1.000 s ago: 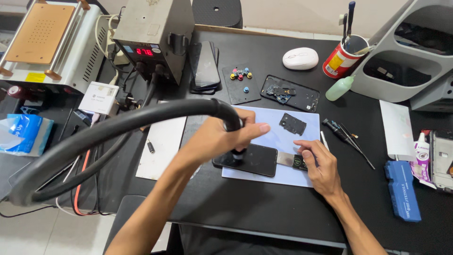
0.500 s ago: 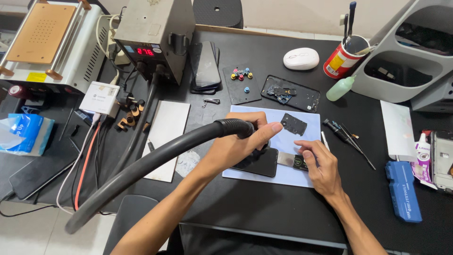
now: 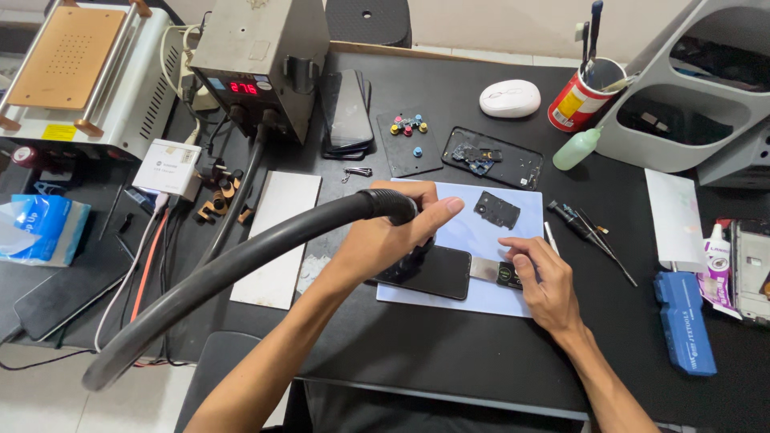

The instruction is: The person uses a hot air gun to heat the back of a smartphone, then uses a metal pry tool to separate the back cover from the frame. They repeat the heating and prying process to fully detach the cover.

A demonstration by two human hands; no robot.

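Note:
My left hand (image 3: 391,234) grips the black handle of a hot-air tool whose thick black hose (image 3: 241,265) curves off to the lower left. Its nozzle points down at a black phone (image 3: 433,274) lying on a pale blue sheet (image 3: 481,240). My right hand (image 3: 539,277) rests on the sheet's right side, fingertips pressing a small black part with a metal strip (image 3: 497,273) beside the phone. A small black camera cover (image 3: 496,210) lies higher on the sheet.
A grey rework station (image 3: 261,60) with a red display stands at the back, a stack of phones (image 3: 346,112) beside it. A phone back frame (image 3: 493,157), white mouse (image 3: 509,98), red cup of tools (image 3: 579,100), green bottle (image 3: 575,149), screwdrivers (image 3: 589,232) and blue case (image 3: 683,321) lie right.
The hose has swung down and to the right, uncovering the white plate and small parts at the left. My left hand has shifted slightly right over the phone; my right hand stays put.

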